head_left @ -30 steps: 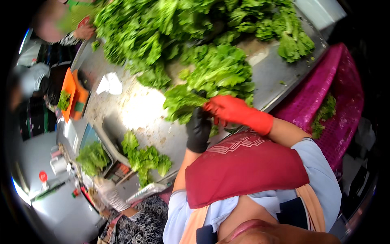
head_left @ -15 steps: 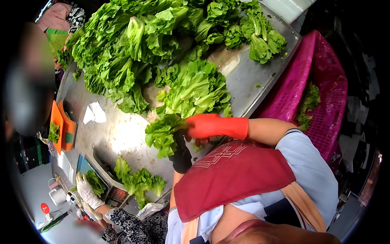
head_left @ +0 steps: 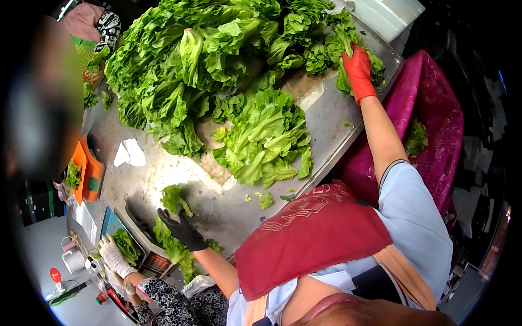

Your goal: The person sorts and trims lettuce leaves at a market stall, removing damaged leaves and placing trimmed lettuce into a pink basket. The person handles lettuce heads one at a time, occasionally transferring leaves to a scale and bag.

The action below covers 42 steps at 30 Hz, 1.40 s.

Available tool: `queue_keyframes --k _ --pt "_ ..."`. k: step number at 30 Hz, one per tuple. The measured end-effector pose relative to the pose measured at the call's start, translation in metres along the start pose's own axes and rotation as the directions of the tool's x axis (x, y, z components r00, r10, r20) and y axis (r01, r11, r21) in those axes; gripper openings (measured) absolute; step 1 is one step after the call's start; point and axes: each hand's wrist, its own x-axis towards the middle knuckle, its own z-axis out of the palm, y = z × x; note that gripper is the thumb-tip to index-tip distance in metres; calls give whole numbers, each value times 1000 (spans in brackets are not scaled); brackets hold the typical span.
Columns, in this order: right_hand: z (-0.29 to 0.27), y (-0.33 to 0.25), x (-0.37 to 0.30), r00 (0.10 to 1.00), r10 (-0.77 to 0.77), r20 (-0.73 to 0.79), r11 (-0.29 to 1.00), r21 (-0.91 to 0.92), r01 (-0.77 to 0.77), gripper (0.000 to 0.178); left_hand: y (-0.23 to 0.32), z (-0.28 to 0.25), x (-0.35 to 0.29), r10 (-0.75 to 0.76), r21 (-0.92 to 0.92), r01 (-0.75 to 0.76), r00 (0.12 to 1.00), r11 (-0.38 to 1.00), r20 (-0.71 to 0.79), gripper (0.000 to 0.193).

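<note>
The lettuce head (head_left: 348, 60) under the red-gloved right hand (head_left: 359, 68) sits at the far right corner of the steel table (head_left: 331, 122), at the edge of the big heap of lettuce (head_left: 196, 60) that covers the far half of the surface. The red glove lies on top of the leaves with its fingers curled down into them; whether they have closed around a stem I cannot tell from here. The right arm is stretched nearly straight, reaching far out and away from the body.

The black-gloved left hand (head_left: 182, 228) is down at the near left edge of the table, fingers clamped on a small bunch of lettuce leaves (head_left: 174, 198) that it presses against the steel, with more loose leaves (head_left: 174, 250) just below it. The left arm is bent and kept close in.

As for progress, I would judge most of it lies ahead: the heap is large and looks untouched, while only one smaller pile of loose lettuce (head_left: 266, 138) lies in the middle of the table and a few scraps lie near the front edge.

Right of the table stands a magenta crate (head_left: 435, 119) with a little green inside. At the left end, an orange scale (head_left: 87, 168) and a scrap of white paper (head_left: 129, 153) rest. Another person's white-gloved hand (head_left: 114, 256) works by a tray below.
</note>
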Motion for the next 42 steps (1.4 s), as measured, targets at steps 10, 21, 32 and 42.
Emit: queue_keyframes --k 10,21,32,42 --pt "-80 -122 -95 637 -309 706 -218 599 -770 16 95 87 -46 139 -237 -9 833 971 536 42" --pt "-134 -171 -211 163 -526 834 347 386 -855 31 86 121 -83 372 -326 -180 403 928 836 29" --pt "-143 -177 -227 440 -650 620 580 779 -239 38 31 123 -102 229 -389 167 580 906 782 26" --pt "-61 -79 -52 949 -315 31 943 127 309 54 -36 8 -1 -68 -222 145 945 964 320 29"
